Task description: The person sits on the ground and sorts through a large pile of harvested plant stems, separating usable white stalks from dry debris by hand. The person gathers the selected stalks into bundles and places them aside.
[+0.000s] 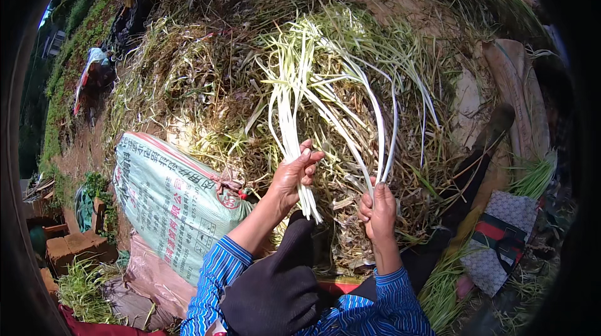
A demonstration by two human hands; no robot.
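My left hand (293, 174) is closed round a bundle of long white stalks (286, 120) with pale green leaves, perhaps garlic or chives; their cut or root ends stick out below the fist. To its right, my right hand (379, 209) grips the lower ends of a few more white stalks (378, 134), which arch up and leftward. The leafy tops of both bunches lie close together over a heap of dry leaves and stalk litter (225, 82). Other pale stalks rest on the heap at the upper right.
A stuffed, printed woven sack (169, 200) lies at the left, with a pink sack (155, 275) below it. Bricks (77, 249) and green stalks are farther left. At the right are a patterned bag (502, 237), more green stalks (436, 289), a dark-clad leg and a brownish woven sack (516, 101).
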